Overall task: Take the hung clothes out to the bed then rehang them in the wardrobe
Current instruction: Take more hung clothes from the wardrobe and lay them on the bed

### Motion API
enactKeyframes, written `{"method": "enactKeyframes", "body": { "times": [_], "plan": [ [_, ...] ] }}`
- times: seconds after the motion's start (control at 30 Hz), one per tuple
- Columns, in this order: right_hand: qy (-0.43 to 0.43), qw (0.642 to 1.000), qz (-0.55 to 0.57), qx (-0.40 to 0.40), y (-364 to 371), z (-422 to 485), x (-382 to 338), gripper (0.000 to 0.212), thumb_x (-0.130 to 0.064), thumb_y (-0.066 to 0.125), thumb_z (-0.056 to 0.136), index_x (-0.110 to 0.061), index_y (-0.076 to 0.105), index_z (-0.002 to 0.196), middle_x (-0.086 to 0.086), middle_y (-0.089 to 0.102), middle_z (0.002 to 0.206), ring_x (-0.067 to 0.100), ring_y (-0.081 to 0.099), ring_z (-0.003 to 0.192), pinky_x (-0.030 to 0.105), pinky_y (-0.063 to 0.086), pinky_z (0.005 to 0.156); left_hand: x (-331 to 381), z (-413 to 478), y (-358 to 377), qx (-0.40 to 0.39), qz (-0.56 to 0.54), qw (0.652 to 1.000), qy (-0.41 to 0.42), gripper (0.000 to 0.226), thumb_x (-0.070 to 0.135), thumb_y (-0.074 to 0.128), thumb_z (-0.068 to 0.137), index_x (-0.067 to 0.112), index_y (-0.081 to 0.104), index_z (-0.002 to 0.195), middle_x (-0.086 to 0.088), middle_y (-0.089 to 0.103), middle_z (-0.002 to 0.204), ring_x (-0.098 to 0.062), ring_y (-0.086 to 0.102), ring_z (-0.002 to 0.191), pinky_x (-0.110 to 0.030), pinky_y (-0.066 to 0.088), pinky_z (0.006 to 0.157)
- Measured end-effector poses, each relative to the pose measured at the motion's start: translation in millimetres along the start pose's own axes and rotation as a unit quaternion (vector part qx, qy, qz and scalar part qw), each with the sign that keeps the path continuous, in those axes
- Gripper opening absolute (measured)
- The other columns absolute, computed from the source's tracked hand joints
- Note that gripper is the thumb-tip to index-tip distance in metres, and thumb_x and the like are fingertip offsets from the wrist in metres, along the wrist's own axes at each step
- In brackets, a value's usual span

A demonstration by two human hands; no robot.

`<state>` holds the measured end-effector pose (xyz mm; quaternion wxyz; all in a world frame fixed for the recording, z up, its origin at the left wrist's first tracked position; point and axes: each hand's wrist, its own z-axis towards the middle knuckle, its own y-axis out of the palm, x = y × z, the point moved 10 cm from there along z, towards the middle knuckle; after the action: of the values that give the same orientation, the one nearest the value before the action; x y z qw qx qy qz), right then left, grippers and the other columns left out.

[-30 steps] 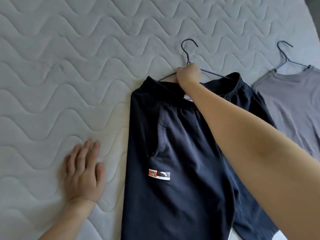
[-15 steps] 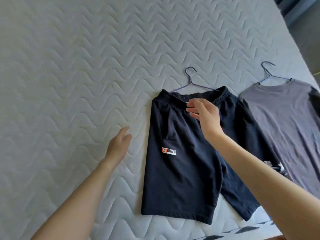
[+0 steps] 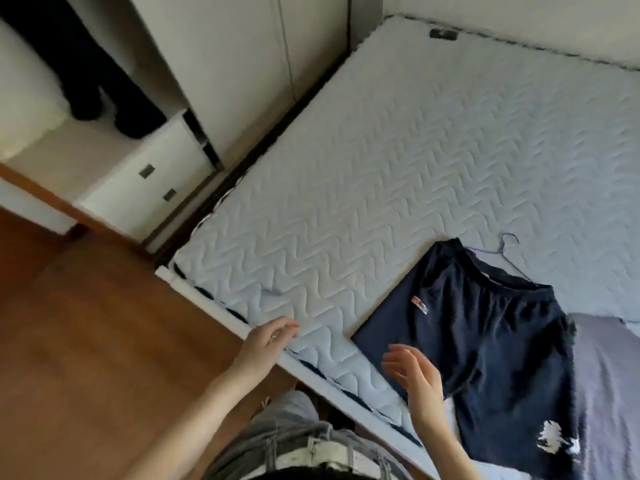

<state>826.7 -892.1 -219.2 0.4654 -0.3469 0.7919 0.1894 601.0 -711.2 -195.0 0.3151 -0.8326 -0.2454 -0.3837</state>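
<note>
Currently your view takes in the whole bed corner, frame fairly blurred. Both of your hands are empty, fingers loosely spread, holding nothing. Your left hand [image 3: 268, 341] hovers over the near edge of the pale quilted mattress with the wavy stitch pattern [image 3: 398, 161], at about 6 o'clock in frame. Your right hand [image 3: 417, 375] is raised just right of it, at the lower left hem of the dark navy fabric shorts with a small orange-and-white logo patch [image 3: 485, 341]; cannot tell whether it touches the cloth.

The shorts lie flat on the mattress at 4 o'clock, waistband toward 1 o'clock. A thin blue-grey wire hanger [image 3: 507, 252] is threaded in the waistband, hook lying on the mattress just beyond it. A grey-lilac garment [image 3: 609, 393] lies just right of the shorts, at the frame's right edge, overlapping or touching them; too blurred to say which.

The white wardrobe [image 3: 242, 64] stands at 11 o'clock, against the far left side of the bed. Its left section is open, with dark hanging clothes [image 3: 86, 81] inside. White drawers with small dark handles [image 3: 152, 174] sit below them. Brown wooden floor [image 3: 86, 341] fills 8 o'clock.
</note>
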Motion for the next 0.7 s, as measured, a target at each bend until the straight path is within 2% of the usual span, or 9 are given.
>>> {"method": "enactKeyframes", "body": {
  "times": [0.07, 0.17, 0.27, 0.33, 0.43, 0.57, 0.7],
  "plan": [
    [0.013, 0.998, -0.027, -0.058, 38, -4, 14, 0.024, -0.007, 0.047, 0.098, -0.005, 0.071, 0.095, 0.019, 0.073, 0.089, 0.033, 0.07, 0.082, 0.036, 0.055, 0.074, -53, -43, -29, 0.073, -0.037, 0.995, -0.05, 0.019, 0.026, 0.051, 0.098, 0.031, 0.068, 0.103, 0.007, 0.073, 0.101, -0.001, 0.066, 0.099, -0.021, 0.049, 0.089],
    [0.016, 0.983, -0.092, -0.159, 104, -9, 19, 0.024, -0.009, 0.047, 0.098, -0.006, 0.071, 0.094, 0.016, 0.073, 0.088, 0.035, 0.071, 0.084, 0.036, 0.056, 0.074, -123, -112, -74, 0.204, -0.089, 0.968, -0.116, 0.025, 0.018, 0.051, 0.097, 0.033, 0.069, 0.091, 0.002, 0.074, 0.088, -0.015, 0.068, 0.089, -0.028, 0.05, 0.082],
    [0.006, 0.953, -0.165, -0.255, 175, -11, 14, 0.026, -0.012, 0.045, 0.098, -0.011, 0.071, 0.096, 0.011, 0.074, 0.089, 0.029, 0.072, 0.082, 0.036, 0.056, 0.076, -181, -174, -97, 0.288, -0.149, 0.929, -0.18, 0.027, 0.021, 0.049, 0.097, 0.035, 0.069, 0.087, 0.003, 0.072, 0.086, -0.012, 0.067, 0.089, -0.03, 0.051, 0.083],
    [-0.002, 0.935, -0.188, -0.3, 223, -13, 9, 0.026, -0.011, 0.044, 0.099, -0.009, 0.07, 0.098, 0.013, 0.073, 0.091, 0.03, 0.071, 0.082, 0.034, 0.055, 0.076, -211, -210, -108, 0.336, -0.196, 0.896, -0.215, 0.024, 0.02, 0.048, 0.098, 0.032, 0.068, 0.09, 0.004, 0.071, 0.089, -0.013, 0.066, 0.092, -0.03, 0.051, 0.086],
    [-0.011, 0.918, -0.205, -0.34, 297, -20, 2, 0.025, -0.006, 0.043, 0.099, -0.002, 0.068, 0.099, 0.018, 0.071, 0.092, 0.032, 0.069, 0.081, 0.025, 0.055, 0.069, -260, -265, -127, 0.429, -0.266, 0.826, -0.252, 0.021, 0.017, 0.049, 0.098, 0.024, 0.067, 0.091, -0.003, 0.071, 0.093, -0.019, 0.066, 0.092, -0.036, 0.051, 0.089],
    [-0.007, 0.903, -0.211, -0.375, 397, -36, 14, 0.024, -0.005, 0.043, 0.099, 0.001, 0.067, 0.099, 0.019, 0.069, 0.091, 0.033, 0.066, 0.08, 0.027, 0.054, 0.069, -322, -311, -157, 0.487, -0.324, 0.762, -0.279, 0.021, 0.012, 0.049, 0.098, 0.017, 0.069, 0.091, -0.008, 0.071, 0.09, -0.026, 0.066, 0.089, -0.032, 0.05, 0.078],
    [0.006, 0.897, -0.23, -0.378, 483, -50, 35, 0.024, -0.007, 0.045, 0.099, 0.001, 0.068, 0.098, 0.024, 0.069, 0.093, 0.034, 0.067, 0.08, 0.023, 0.056, 0.065, -374, -322, -218, 0.483, -0.344, 0.747, -0.301, 0.023, 0.016, 0.047, 0.098, 0.017, 0.069, 0.091, -0.007, 0.071, 0.09, -0.027, 0.066, 0.09, -0.032, 0.05, 0.076]
  ]
}}
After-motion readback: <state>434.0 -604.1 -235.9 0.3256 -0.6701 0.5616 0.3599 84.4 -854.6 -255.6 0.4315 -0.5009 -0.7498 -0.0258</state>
